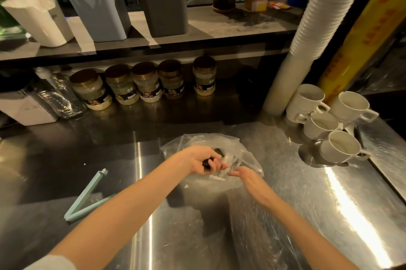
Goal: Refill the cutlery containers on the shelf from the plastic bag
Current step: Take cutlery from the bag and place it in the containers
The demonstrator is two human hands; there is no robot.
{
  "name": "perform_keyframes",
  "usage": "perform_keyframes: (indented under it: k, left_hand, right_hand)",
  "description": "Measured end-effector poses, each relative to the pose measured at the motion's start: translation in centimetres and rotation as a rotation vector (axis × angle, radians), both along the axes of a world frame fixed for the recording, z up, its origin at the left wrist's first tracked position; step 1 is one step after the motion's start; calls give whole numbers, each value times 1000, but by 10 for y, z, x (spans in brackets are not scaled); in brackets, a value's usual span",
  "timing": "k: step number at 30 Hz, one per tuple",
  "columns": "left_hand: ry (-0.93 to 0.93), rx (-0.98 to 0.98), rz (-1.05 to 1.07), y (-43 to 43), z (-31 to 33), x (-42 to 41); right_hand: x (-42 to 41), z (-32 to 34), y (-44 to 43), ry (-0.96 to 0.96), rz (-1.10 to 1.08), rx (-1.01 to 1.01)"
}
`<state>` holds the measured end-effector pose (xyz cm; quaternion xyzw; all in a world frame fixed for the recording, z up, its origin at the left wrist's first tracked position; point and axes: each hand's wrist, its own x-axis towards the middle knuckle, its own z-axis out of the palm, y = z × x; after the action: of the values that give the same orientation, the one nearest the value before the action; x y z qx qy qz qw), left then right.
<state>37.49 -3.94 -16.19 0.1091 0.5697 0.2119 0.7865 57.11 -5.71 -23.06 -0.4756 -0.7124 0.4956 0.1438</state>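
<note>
A clear plastic bag [197, 141] lies crumpled on the steel counter [329, 214], mid-frame. My left hand [203, 158] is over the bag, fingers curled round small dark pieces that look like black cutlery [206, 163]. Another dark piece [219, 151] shows inside the bag just beyond that hand. My right hand [247, 176] hovers beside the bag's right side with fingers extended, holding nothing. On the shelf [219, 27] above stand three cutlery containers: white [41, 19], light grey [98, 3] and dark grey [163, 1]. Their contents are mostly cut off by the frame top.
A pale green bag clip [87, 197] lies open on the counter at the left. Several spice jars [145, 81] line the back under the shelf. White mugs [325, 122] and a tall stack of white cups [320, 19] crowd the right side.
</note>
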Motion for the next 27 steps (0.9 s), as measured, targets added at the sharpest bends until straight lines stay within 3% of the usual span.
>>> perform_keyframes:
  k: [3, 6, 11, 14, 16, 21, 27]
  left_hand:
    - [7, -36, -187, -25, 11, -7]
    - [133, 33, -360, -45, 25, -24]
    - [238, 146, -572, -56, 54, -64]
    - [218, 251, -694, -59, 73, -86]
    - [179, 346, -700, -62, 83, -99]
    - [-8, 553, -536, -71, 78, -101]
    - [-252, 585, -361, -66, 62, -74]
  right_hand:
    - [-7, 5, 5, 143, -140, -251]
    - [-15, 21, 4, 228, -124, -478]
    - [-24, 41, 15, 102, -214, -310]
    - [-25, 57, 23, 139, -221, -351]
    - [-28, 67, 20, 256, -92, -401]
    - [-44, 77, 13, 852, 235, -535]
    - [-98, 121, 1, 947, 39, -435]
